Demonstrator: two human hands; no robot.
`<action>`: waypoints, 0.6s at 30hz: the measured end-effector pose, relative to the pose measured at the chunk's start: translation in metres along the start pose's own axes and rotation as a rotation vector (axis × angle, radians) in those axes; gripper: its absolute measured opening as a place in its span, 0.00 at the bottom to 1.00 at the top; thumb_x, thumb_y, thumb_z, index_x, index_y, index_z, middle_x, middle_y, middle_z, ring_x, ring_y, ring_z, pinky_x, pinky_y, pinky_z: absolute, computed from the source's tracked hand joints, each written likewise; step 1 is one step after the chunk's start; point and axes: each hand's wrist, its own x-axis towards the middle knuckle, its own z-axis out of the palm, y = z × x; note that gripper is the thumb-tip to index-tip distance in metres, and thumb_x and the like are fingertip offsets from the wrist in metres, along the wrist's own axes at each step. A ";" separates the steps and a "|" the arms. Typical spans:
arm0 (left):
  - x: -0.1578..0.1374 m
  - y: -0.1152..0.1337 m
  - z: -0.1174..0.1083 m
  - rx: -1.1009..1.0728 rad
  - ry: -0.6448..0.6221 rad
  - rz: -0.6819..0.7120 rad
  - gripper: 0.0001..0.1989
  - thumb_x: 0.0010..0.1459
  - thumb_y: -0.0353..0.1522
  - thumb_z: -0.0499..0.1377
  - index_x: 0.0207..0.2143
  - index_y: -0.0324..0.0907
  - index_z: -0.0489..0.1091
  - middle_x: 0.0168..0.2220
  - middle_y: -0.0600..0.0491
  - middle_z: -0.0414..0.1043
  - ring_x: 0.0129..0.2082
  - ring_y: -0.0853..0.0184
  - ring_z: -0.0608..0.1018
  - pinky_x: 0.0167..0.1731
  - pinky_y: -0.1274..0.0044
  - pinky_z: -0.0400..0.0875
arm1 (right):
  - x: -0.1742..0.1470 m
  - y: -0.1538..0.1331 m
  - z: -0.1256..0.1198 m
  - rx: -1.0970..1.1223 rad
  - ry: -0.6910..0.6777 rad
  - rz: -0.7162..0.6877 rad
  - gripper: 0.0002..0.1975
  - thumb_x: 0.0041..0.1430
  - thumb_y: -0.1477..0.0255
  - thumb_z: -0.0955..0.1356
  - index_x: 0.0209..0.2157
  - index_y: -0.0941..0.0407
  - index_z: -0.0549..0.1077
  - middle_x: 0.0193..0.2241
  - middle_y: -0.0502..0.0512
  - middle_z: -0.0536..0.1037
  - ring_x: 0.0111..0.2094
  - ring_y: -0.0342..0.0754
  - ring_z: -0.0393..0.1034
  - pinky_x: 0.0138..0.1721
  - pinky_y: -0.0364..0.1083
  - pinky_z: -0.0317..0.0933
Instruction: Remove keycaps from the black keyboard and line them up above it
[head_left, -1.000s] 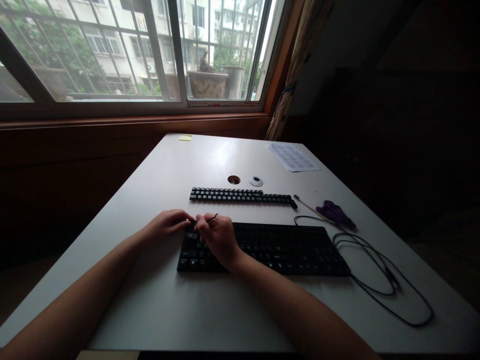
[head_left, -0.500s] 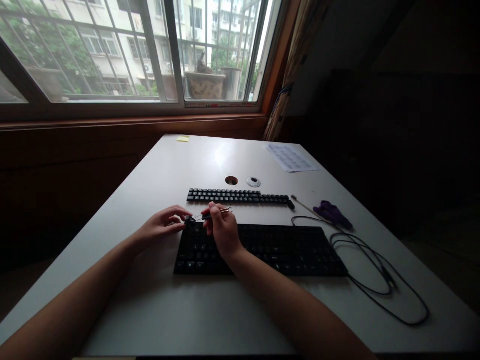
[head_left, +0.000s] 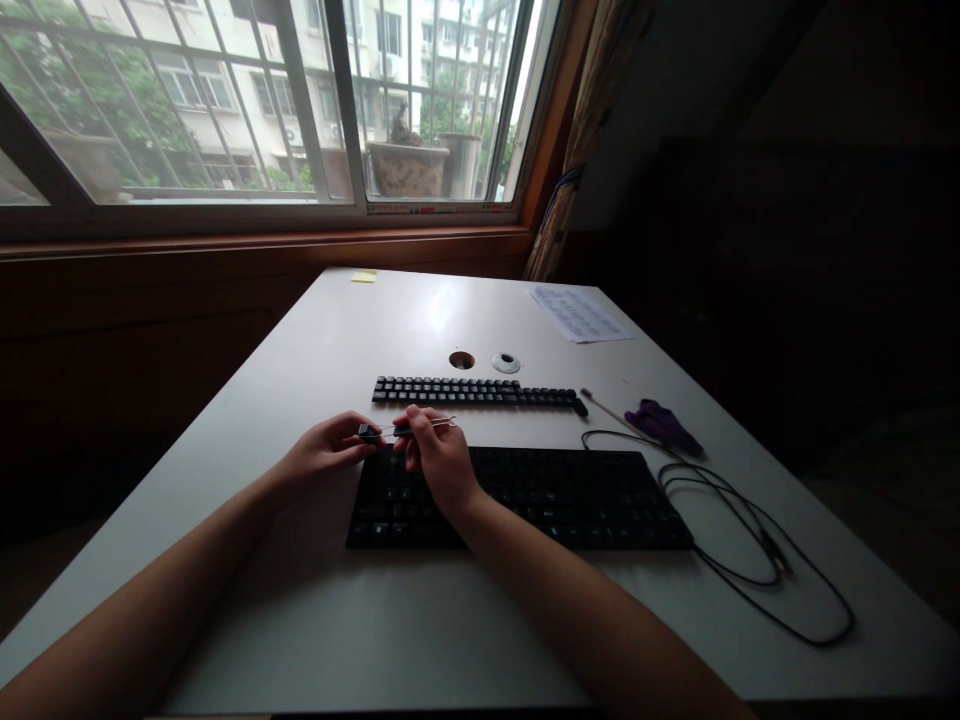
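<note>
My left hand (head_left: 324, 450) pinches a small black keycap (head_left: 369, 433) just above the top left corner of the black keyboard (head_left: 570, 500). My right hand (head_left: 441, 462) is closed around a keycap puller (head_left: 403, 431) with a dark handle and thin wire ends. The puller's wires point left and reach the keycap in my left fingers; whether they still grip it I cannot tell. Some keys of the keyboard lie hidden under my right hand and forearm. Behind it, loose black keycaps (head_left: 450, 390) stand in neat rows on the white table (head_left: 300, 350).
A thin brush (head_left: 615, 412) and a purple cloth (head_left: 664, 425) lie to the right. The keyboard's black cable (head_left: 806, 590) loops across the right side. Farther back are a cable hole (head_left: 462, 361), its round cover (head_left: 506, 363), printed sheets (head_left: 581, 314) and a yellow sticky note (head_left: 364, 276).
The keycap has moved slightly left and sits between my left fingers. My right hand with the puller has shifted a little left too.
</note>
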 end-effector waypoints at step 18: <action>0.000 0.010 0.008 0.396 0.124 0.120 0.14 0.57 0.37 0.64 0.42 0.38 0.74 0.36 0.49 0.77 0.36 0.64 0.78 0.39 0.74 0.72 | -0.002 0.003 0.001 -0.024 0.017 -0.013 0.19 0.62 0.55 0.64 0.34 0.57 0.75 0.19 0.47 0.73 0.15 0.38 0.63 0.17 0.38 0.54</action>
